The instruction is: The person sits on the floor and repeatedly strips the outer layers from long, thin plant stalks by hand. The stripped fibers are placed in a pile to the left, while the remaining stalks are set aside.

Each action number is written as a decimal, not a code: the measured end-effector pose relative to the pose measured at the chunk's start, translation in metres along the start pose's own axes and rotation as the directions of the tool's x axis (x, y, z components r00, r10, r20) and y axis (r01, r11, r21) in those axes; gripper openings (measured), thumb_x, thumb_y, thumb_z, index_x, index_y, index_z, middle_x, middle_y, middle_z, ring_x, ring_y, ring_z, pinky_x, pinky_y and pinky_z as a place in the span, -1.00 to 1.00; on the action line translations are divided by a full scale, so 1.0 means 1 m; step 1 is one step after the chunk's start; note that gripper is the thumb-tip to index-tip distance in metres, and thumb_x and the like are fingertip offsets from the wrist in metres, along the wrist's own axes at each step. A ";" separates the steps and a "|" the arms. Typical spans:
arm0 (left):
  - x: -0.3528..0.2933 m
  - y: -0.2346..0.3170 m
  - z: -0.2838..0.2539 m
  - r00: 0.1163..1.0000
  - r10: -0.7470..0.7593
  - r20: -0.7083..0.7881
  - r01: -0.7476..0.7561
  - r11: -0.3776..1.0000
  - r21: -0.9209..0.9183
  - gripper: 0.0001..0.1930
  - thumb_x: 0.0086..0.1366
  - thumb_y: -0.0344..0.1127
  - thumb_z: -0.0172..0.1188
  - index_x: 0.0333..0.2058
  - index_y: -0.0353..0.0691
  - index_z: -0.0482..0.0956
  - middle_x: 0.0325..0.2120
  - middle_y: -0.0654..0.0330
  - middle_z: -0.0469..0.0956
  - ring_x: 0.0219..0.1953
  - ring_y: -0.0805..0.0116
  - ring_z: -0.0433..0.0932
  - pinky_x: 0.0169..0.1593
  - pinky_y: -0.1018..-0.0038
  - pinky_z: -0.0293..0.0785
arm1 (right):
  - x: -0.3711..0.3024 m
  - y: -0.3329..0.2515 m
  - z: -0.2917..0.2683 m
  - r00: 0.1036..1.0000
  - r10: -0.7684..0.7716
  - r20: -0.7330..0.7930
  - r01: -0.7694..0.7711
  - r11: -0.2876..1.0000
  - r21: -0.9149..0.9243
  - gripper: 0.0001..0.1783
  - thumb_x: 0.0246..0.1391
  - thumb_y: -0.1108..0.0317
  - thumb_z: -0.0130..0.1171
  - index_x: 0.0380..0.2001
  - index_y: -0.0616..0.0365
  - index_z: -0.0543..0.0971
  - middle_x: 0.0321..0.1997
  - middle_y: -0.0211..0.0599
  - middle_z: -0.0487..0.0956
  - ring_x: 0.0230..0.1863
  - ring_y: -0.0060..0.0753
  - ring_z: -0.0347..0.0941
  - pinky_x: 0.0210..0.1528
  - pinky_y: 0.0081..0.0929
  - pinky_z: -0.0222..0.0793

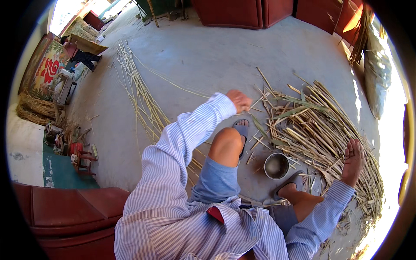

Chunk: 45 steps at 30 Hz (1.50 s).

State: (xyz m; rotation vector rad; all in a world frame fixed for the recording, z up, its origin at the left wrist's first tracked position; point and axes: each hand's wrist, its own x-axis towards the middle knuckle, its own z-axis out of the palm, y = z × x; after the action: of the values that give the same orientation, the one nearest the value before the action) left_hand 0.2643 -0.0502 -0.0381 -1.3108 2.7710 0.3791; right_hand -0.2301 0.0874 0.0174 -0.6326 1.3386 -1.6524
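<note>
My left hand (pixel 239 102) is closed and slightly blurred, raised in front of my left knee. What its fingers hold, if anything, is hidden. Long thin pale strips (pixel 186 90) run along the floor and pass behind that forearm. My right hand (pixel 354 162) is held up with its fingers stretched out and nothing in it, over the right side of a pile of cut dry reed stalks (pixel 318 125). Between my feet a small round metal bowl (pixel 276 166) stands on the floor. A bundle of long split strips (pixel 141 93) lies to my left.
A dark red sofa (pixel 78 208) is at the lower left, and red seats (pixel 227 13) stand at the far side. Another person (pixel 78 53) is at the far left. A small wooden stool (pixel 85 161) stands by the left wall. A large sack (pixel 378 73) is at the right.
</note>
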 end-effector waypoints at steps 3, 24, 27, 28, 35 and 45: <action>-0.072 -0.061 0.032 0.979 -0.130 0.156 0.124 0.991 0.047 -0.82 0.11 -0.11 0.21 -0.46 -0.06 0.55 -0.50 0.11 0.58 -0.37 0.06 0.56 -0.31 0.15 0.42 | -0.006 0.003 0.020 0.999 -0.006 0.041 0.010 0.994 -0.106 -0.56 0.23 0.22 0.12 0.08 0.26 0.41 -0.07 -0.23 0.59 -0.17 -0.56 0.53 -0.16 -0.69 0.46; -0.124 -0.040 0.010 0.828 -0.526 -0.191 0.524 0.849 -0.069 -0.67 0.07 -0.20 0.34 -0.22 -0.24 0.60 -0.33 0.03 0.62 -0.34 0.14 0.61 -0.24 0.30 0.51 | 0.084 0.113 -0.027 0.999 0.012 0.034 0.018 0.653 -0.757 -0.56 -0.02 0.16 0.24 -0.23 0.37 0.58 -0.38 -0.09 0.65 -0.36 -0.37 0.61 -0.28 -0.48 0.47; -0.041 0.063 -0.046 0.826 -0.369 -0.426 0.304 0.928 -0.214 -0.75 0.13 -0.30 0.29 -0.21 -0.23 0.58 -0.37 0.10 0.63 -0.39 0.27 0.60 -0.28 0.40 0.50 | 0.092 0.171 -0.077 0.974 0.143 -0.176 -0.220 0.400 -0.890 -0.63 -0.05 0.15 0.14 -0.43 0.30 0.65 -0.42 -0.10 0.66 -0.36 -0.09 0.60 -0.20 -0.31 0.48; -0.023 0.092 -0.049 0.825 -0.314 -0.469 0.229 0.946 -0.230 -0.76 0.13 -0.32 0.29 -0.21 -0.22 0.58 -0.38 0.12 0.63 -0.40 0.30 0.59 -0.29 0.42 0.50 | 0.087 0.197 -0.085 0.972 0.137 -0.189 -0.228 0.375 -0.898 -0.65 -0.07 0.16 0.14 -0.45 0.29 0.65 -0.45 -0.12 0.65 -0.40 -0.15 0.59 -0.24 -0.33 0.48; 0.076 0.171 0.102 0.990 -0.128 0.058 0.140 0.915 -0.378 -0.71 0.15 -0.13 0.24 -0.27 -0.20 0.51 -0.35 0.00 0.57 -0.26 -0.04 0.54 -0.22 0.17 0.43 | 0.038 0.345 -0.077 0.933 0.274 -0.232 -0.333 0.416 -0.846 -0.60 -0.18 0.14 0.14 -0.33 0.22 0.63 -0.22 0.06 0.61 -0.11 0.08 0.53 0.01 -0.25 0.41; 0.060 0.111 0.298 0.862 -0.263 0.433 0.412 0.861 -0.297 -0.61 0.06 -0.12 0.34 -0.18 -0.19 0.53 -0.25 0.08 0.61 -0.17 0.09 0.58 -0.15 0.22 0.49 | 0.046 0.383 0.031 0.641 0.764 -0.077 -0.754 0.645 0.120 -0.66 0.09 0.23 0.25 -0.19 0.26 0.48 -0.28 -0.12 0.55 -0.38 -0.26 0.52 -0.39 -0.35 0.53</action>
State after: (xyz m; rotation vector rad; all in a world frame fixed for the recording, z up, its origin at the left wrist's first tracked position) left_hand 0.1238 0.0447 -0.3136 -1.5700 2.1509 1.0605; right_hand -0.1052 0.0243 -0.3430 0.1197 1.3512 -1.0252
